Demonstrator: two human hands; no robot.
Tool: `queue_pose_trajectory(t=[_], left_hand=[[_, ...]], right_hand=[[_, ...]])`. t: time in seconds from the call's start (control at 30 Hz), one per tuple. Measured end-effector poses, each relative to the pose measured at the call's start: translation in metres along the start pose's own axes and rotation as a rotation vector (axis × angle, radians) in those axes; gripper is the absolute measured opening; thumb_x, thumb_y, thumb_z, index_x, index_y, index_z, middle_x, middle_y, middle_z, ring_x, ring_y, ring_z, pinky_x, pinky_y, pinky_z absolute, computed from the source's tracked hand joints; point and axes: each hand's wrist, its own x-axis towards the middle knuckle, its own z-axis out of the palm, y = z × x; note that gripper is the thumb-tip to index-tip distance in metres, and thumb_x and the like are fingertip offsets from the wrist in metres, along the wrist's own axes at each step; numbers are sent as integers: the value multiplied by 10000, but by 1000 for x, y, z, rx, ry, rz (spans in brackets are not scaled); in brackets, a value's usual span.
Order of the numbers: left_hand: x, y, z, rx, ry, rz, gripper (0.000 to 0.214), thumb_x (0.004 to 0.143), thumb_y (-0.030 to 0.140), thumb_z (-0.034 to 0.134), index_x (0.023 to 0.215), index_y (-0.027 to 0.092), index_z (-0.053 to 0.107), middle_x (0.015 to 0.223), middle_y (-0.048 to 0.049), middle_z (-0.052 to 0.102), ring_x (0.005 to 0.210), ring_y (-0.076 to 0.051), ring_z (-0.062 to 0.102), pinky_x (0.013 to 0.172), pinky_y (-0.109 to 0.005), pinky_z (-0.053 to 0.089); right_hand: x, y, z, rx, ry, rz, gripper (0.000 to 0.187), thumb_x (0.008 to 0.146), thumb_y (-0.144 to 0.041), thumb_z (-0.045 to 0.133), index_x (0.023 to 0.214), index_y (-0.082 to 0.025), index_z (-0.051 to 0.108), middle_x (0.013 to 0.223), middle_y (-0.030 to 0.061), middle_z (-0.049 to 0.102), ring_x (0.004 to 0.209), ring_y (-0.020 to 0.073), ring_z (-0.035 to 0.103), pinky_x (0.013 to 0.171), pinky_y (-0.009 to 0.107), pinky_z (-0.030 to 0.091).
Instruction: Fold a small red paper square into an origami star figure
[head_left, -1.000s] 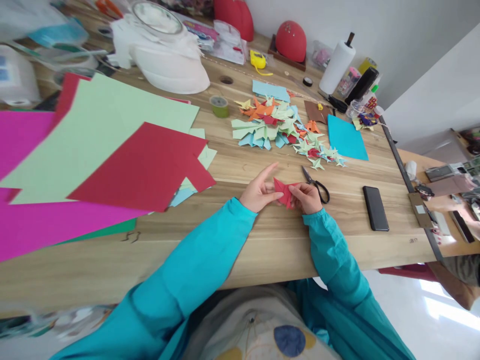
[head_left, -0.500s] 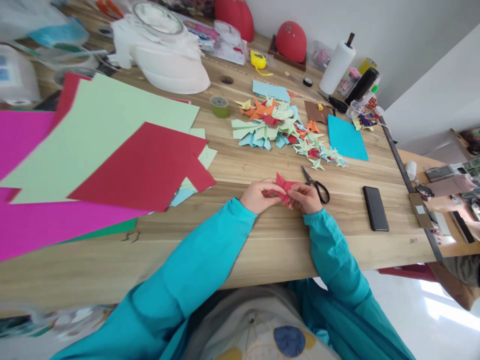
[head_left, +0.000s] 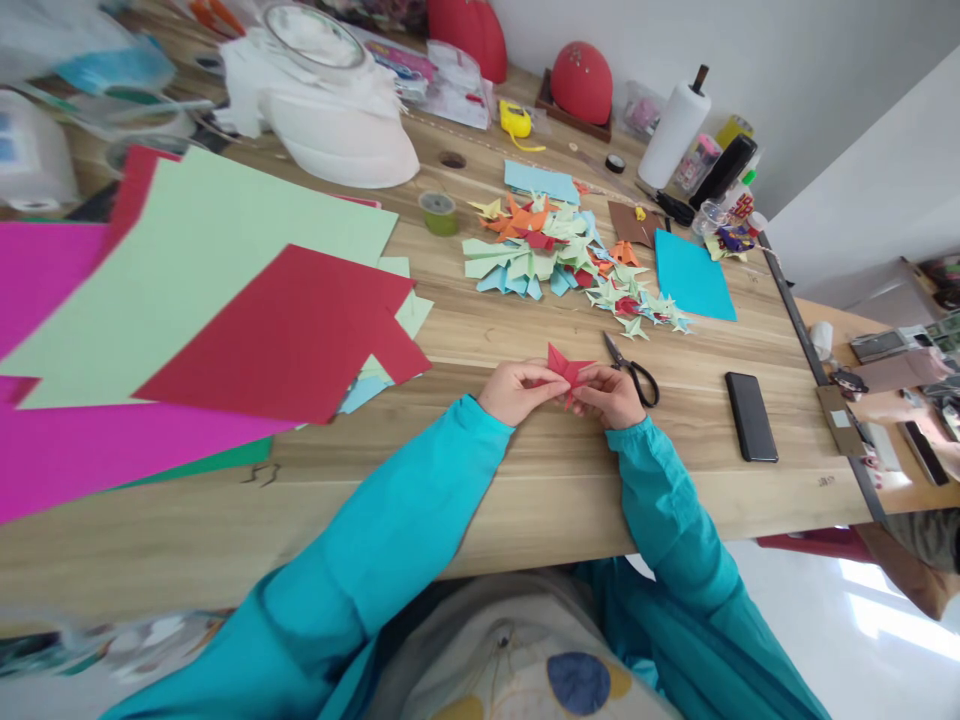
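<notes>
Between my two hands is a red folded paper star (head_left: 568,368) with pointed arms, held just above the wooden table. My left hand (head_left: 519,390) pinches its left side between thumb and fingers. On the other side, my right hand (head_left: 611,395) grips the star's right and lower part; the fingertips partly cover it. Black-handled scissors (head_left: 635,372) lie right beside my right hand, blades pointing away. Beyond the hands spreads a pile of folded paper stars (head_left: 540,245) in green, orange, blue and red.
Large sheets of red paper (head_left: 292,340), pale green and magenta paper cover the table's left. A black phone (head_left: 751,417) lies to the right, with a blue paper square (head_left: 694,275) behind it. A tape roll (head_left: 438,213) and a yellow tape measure (head_left: 515,119) sit farther back.
The red star has turned slightly and shifted a little to the left between my fingers. My fingertips have moved a little on it; the other things stay put.
</notes>
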Motion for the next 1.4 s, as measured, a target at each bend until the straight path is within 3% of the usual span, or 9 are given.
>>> queue_pose_trajectory(t=[0.2,0.43,0.57,0.7,1.0,1.17,1.4], left_hand=[[0,-1,1,17,78,-18,216,548,308,751,706,166,709,778,-54,695,726,-184,620,694,-310,506],[-1,1,1,40,107,-13,259,564,336,749,754,163,716,857,-71,706,829,-209,630,796,-331,495],[-1,3,0,-140,112,-120,352,636,419,686,860,149,710,863,-75,708,742,-197,647,731,-345,528],[-1,1,-2,-217,114,-157,412,626,388,705,962,151,688,844,-64,711,672,-176,652,716,-345,540],[0,-1,-2,-109,111,-160,230,550,258,750,751,155,704,593,-36,675,561,-188,637,600,-330,530],[0,1,1,-127,138,-151,191,527,244,758,681,160,682,548,-17,656,520,-173,618,590,-331,528],[0,1,2,-161,104,-151,272,518,306,769,709,141,670,560,-24,658,500,-158,603,556,-315,511]], right_hand=[[-5,-9,9,-88,109,-121,425,454,-310,807,647,-198,446,489,-67,578,382,97,534,372,208,427],[-8,-8,16,-246,88,-191,306,509,-368,777,687,-196,598,563,-22,610,447,105,533,431,242,456],[-8,-6,16,-263,124,-221,266,555,-396,745,676,-195,620,561,-12,609,446,110,521,450,262,467],[-7,-5,11,-287,122,-255,227,599,-380,721,690,-193,631,548,-7,596,474,119,525,487,273,465],[-3,0,3,-465,98,-403,171,637,-350,714,709,-207,654,746,33,594,687,149,559,603,276,457],[-5,1,5,-476,119,-383,194,646,-372,705,688,-199,629,734,37,598,662,143,548,568,264,442],[-4,3,14,-250,221,-221,328,555,-425,745,606,-177,537,536,-14,578,475,102,504,470,243,408]])
